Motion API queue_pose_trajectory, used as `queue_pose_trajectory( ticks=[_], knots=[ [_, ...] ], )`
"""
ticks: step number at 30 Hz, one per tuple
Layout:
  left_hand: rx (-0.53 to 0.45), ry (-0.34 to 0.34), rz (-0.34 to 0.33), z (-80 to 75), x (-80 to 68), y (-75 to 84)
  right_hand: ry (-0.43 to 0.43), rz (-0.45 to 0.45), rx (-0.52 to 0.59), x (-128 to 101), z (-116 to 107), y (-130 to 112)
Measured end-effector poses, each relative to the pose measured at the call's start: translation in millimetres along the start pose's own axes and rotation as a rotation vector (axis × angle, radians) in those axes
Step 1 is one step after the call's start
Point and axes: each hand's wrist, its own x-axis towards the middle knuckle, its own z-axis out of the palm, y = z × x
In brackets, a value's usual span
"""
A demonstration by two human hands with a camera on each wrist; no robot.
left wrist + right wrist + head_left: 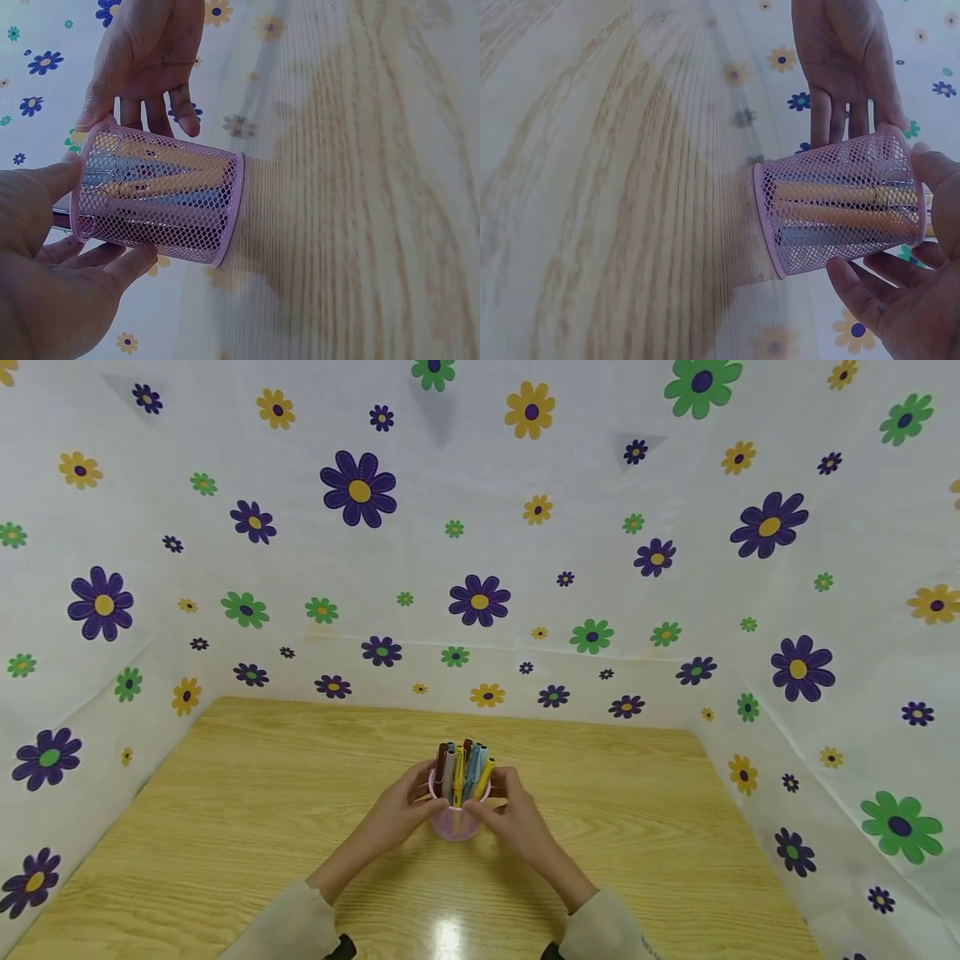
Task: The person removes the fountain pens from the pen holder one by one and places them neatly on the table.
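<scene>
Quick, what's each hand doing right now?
Left hand: holding one side of the pink mesh cup of pens.
Right hand: holding the cup's other side.

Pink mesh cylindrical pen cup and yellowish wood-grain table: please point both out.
Pink mesh cylindrical pen cup (159,196): left wrist view, side wall.
Yellowish wood-grain table (607,810): head view, bare top.

My R hand, thumb at rim & fingers against the side, holds a pink mesh cup; my L hand grips opp. side. Pens, incl. orange, visible thru mesh. Base faces wood-grain tbl; flowered sheet in bkgd.
</scene>
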Motion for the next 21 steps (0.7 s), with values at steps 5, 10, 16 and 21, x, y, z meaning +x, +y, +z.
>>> queue_pose_trajectory(
  ticks=[5,10,16,21],
  knots=[
    [-0.005,0.014,-0.012,-2.5,-6.9,1.1,-0.016,0.015,0.024,-2,3,-3],
    [-0.004,0.019,-0.019,-5.4,-12.2,1.3,-0.031,0.001,0.045,-2,7,-3],
    [-0.019,0.017,-0.017,-8.7,-16.0,-2.4,-0.045,-0.022,0.039,-5,9,-19],
    [-0.035,0.033,-0.041,-12.2,-22.9,-2.3,-0.053,-0.041,0.039,-5,14,-15]
  ],
)
